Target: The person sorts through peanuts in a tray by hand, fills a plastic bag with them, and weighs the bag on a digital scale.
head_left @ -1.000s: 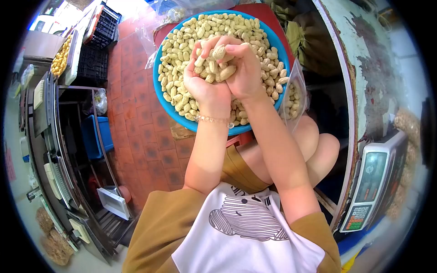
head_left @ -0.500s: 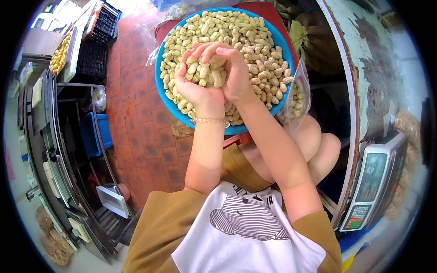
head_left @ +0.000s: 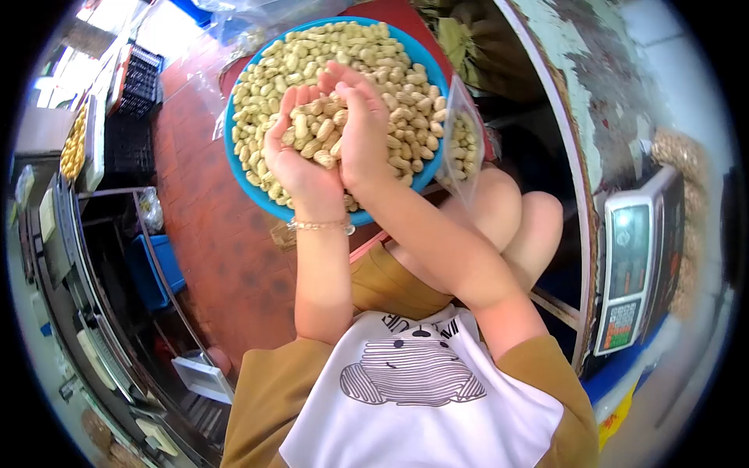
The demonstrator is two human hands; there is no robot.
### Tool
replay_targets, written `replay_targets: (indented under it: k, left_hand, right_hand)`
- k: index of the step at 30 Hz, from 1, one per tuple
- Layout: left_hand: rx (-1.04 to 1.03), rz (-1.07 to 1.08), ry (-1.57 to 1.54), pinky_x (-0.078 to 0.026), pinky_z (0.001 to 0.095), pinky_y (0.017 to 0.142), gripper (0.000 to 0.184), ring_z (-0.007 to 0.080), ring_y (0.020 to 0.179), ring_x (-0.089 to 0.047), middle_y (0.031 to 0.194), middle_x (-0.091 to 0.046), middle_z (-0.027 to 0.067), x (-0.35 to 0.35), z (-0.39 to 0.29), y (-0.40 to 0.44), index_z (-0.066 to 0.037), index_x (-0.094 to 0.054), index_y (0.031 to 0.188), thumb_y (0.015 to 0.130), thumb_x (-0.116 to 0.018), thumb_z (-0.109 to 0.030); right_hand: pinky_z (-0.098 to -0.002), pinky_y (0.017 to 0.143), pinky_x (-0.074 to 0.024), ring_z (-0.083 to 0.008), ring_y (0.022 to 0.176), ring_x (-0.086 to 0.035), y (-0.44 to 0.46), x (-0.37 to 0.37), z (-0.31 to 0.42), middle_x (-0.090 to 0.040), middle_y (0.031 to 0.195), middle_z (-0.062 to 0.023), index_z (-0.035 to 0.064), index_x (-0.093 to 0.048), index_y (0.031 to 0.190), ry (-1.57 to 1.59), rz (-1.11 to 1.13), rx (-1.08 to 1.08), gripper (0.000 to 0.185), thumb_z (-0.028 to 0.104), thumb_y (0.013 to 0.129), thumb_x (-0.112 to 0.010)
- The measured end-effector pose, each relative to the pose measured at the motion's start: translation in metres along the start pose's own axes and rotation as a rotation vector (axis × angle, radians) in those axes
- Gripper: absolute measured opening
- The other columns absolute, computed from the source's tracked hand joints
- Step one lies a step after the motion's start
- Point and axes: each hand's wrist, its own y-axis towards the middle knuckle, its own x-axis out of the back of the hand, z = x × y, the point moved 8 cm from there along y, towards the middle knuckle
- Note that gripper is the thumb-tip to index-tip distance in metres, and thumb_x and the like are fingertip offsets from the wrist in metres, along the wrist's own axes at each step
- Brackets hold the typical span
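A blue round basin [head_left: 239, 173] full of unshelled peanuts [head_left: 312, 53] stands on a red surface. Over it my left hand [head_left: 300, 168] and my right hand [head_left: 363, 132] are cupped together, their wrists close to each other. A heap of peanuts [head_left: 314, 129] lies between the palms, held by both hands, with the fingers curved around it. A beaded bracelet [head_left: 316, 225] circles my left wrist. Touching the basin's right side is a clear plastic bag [head_left: 462, 148] with more peanuts in it.
A digital scale [head_left: 628, 265] stands at the right, beyond a worn, paint-chipped edge [head_left: 558, 101]. Black crates [head_left: 139, 82], a blue bin [head_left: 156, 269] and a metal rack are at the left. Sacks lie at the upper right. Red tiles [head_left: 211, 234] cover the floor.
The whole view has shifted, so the basin appears farther left. My cupped hands have opened a little at the top, showing more of the peanuts between them.
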Motion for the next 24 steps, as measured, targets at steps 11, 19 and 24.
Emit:
replay_targets:
  k: [11,19,24]
  left_hand:
    - [0.257,0.256,0.030,-0.043,0.0374,0.104,0.044,0.0254,0.117,-0.055,0.126,-0.058,0.0151,-0.056,0.060,-0.091,0.002,-0.053,0.127,0.091,-0.043,-0.022]
    - [0.372,0.211,0.050,-0.041,0.0360,0.106,0.049,0.0231,0.121,-0.052,0.131,-0.055,0.0128,-0.054,0.109,-0.132,0.000,-0.048,0.135,0.091,-0.044,-0.021]
    - [0.340,0.195,0.020,-0.040,0.0376,0.107,0.054,0.0245,0.126,-0.048,0.139,-0.048,0.0115,-0.041,0.101,-0.125,-0.002,-0.042,0.141,0.090,-0.043,-0.022]
  right_hand:
    - [-0.0306,0.101,-0.0433,-0.0182,0.111,-0.057,-0.064,0.032,0.113,-0.060,0.120,-0.0140,-0.0058,-0.055,0.125,-0.177,-0.045,0.179,0.037,0.011,0.092,-0.048]
    - [-0.0282,0.091,-0.0489,-0.0157,0.102,-0.059,-0.080,0.075,0.150,-0.058,0.114,-0.0113,-0.0063,-0.053,0.124,-0.262,-0.123,0.089,0.034,0.008,0.095,-0.043]
    - [-0.0254,0.090,-0.0474,-0.0117,0.104,-0.057,-0.076,0.077,0.118,-0.057,0.116,-0.0102,-0.0042,-0.052,0.127,-0.287,-0.017,0.040,0.035,0.006,0.094,-0.050]
